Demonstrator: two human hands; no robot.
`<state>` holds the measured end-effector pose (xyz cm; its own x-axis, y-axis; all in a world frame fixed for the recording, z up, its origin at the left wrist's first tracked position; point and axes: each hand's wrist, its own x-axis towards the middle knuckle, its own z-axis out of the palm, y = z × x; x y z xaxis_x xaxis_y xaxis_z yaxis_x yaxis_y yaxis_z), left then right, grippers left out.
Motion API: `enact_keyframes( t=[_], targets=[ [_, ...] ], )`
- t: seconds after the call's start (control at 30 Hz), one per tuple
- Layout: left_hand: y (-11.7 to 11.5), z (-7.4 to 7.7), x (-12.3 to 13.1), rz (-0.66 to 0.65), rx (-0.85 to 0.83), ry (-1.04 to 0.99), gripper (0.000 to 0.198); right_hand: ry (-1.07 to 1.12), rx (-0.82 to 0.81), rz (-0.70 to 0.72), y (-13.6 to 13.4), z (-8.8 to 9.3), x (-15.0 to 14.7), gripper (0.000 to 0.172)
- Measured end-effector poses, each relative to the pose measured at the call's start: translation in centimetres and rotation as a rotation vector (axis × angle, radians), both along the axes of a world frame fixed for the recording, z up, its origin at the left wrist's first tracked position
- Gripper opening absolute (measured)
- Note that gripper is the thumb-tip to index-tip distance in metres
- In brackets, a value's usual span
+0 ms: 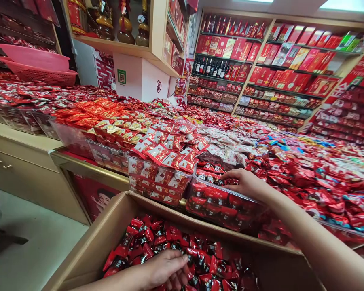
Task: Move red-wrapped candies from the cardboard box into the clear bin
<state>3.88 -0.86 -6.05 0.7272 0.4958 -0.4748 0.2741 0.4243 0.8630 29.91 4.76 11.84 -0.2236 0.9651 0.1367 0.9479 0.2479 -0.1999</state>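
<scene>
In the open cardboard box (94, 242) in front of me lie many red-and-black wrapped candies (166, 234). My left hand (170, 268) is low over these candies, its fingers curled under and its thumb laid over them. What is inside the curled fingers is hidden. Farther up, my right hand (244, 182) reaches over the rim of a clear plastic bin (221, 202) holding similar red-and-black candies. Its fingers are stretched out and slightly apart, touching the candies on top, with nothing visible gripped.
Left of that bin, another clear bin (157, 182) is heaped with red-and-white packets (164, 151). More bins of bright sweets cover the counter. Stacked pink baskets (38, 62) stand at the far left. Shelves (255, 62) of bottles and boxes line the back wall.
</scene>
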Motion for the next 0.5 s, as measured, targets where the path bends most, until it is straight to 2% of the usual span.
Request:
enact_keyframes(
  t=[0.13,0.23,0.3,0.37,0.43,0.5],
  targets=[
    [0.0,-0.3,-0.2,-0.061,0.112,0.080,0.041,0.110,-0.007,-0.054,-0.3,0.3,-0.1,0.028],
    [-0.2,-1.1,-1.3,-0.162,0.496,0.281,0.029,0.172,0.066,-0.129,-0.6,0.5,-0.3,0.025],
    [-0.3,-2.3,-2.2,-0.290,0.797,0.403,0.024,0.198,0.123,-0.159,-0.6,0.5,-0.3,0.023],
    [-0.5,-4.0,-2.8,-0.449,0.984,0.462,0.027,0.215,0.182,-0.174,-0.5,0.5,-0.2,0.022],
    [-0.6,-5.7,-2.7,-0.586,1.046,0.509,0.031,0.234,0.261,-0.186,-0.6,0.8,-0.2,0.022],
    [-0.6,-6.7,-2.3,-0.609,0.974,0.492,0.030,0.254,0.402,-0.180,-1.2,1.6,-0.6,0.022]
  ],
)
